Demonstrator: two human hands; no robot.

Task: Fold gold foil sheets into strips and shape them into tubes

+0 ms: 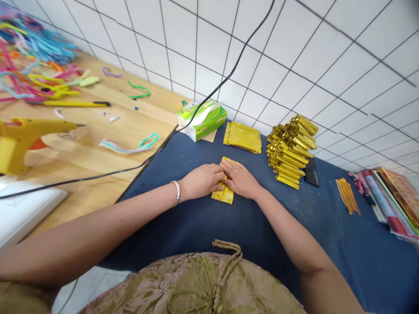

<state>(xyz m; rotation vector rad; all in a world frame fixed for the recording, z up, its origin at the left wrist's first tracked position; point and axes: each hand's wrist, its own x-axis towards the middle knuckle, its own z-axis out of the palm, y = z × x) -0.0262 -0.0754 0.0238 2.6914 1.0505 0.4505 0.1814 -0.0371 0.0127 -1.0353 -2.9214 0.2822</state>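
I have both hands flat on a gold sheet (223, 192) lying on the blue bench (343, 244), just in front of me and near its middle. My left hand (202, 180) presses from the left and my right hand (240, 179) from the right, fingers (218, 173) stretched out and meeting over the sheet's far half; nothing is pinched or lifted, the palms just hold it down. The sheet's long axis runs away from me, tilted slightly to the right at the far end, and only its near end and a far corner show past my hands. I judge the foil slippery: uneven pressure between the hands could skew it and set a crooked crease. The stack of folded gold pieces (291, 150) stands to the right, clear of my right hand, but a wide sweep of that arm could topple it. The black cable (183, 126) crossing the bench's left corner could snag my left forearm. Flat gold sheets (242, 137) lie beyond.
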